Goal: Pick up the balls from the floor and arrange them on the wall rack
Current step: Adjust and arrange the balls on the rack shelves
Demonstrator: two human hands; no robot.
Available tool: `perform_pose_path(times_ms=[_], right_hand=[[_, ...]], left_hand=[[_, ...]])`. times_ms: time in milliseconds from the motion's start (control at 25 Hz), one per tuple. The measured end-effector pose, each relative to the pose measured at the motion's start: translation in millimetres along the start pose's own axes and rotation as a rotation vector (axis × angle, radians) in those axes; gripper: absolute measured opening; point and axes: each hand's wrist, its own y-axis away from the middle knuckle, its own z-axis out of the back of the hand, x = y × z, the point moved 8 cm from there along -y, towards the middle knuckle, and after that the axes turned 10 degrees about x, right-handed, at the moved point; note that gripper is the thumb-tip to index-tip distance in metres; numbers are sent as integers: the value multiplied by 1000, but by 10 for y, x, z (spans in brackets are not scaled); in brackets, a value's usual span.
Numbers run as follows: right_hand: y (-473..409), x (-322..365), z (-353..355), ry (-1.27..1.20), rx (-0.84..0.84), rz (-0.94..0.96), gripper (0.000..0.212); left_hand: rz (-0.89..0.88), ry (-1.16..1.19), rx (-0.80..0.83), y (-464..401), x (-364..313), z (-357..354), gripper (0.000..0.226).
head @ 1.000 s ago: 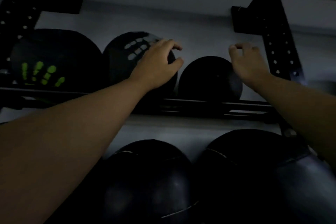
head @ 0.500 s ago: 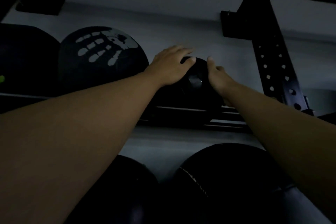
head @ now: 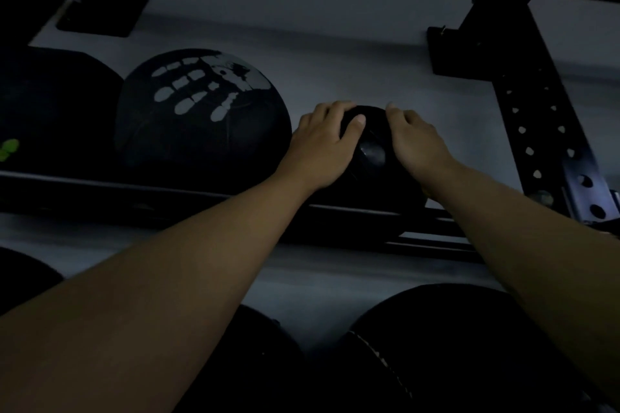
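The scene is very dark. A small black ball sits on the upper rail of the wall rack, right of centre. My left hand lies over its upper left side with the thumb across the front. My right hand covers its upper right side. Both hands grip this ball. Touching it on the left is a larger black ball with a grey handprint. Further left, a big black ball with a green mark rests on the same rail.
A black perforated rack upright rises just right of my right hand. A wall bracket is at top left. On the lower level lie large dark balls, one at bottom right and one under my left forearm.
Both hands were spread apart above the small ball, then closed in onto it. The view has shifted right, so the balls on the left have slid toward the frame edge.
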Motion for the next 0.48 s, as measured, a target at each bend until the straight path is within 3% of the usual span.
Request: perform_pose_path(times_ms=[480], right_hand=[[-29,236,7,189,125,94,57]], left_hand=[[31,-48,193,-49,-20,75,57]])
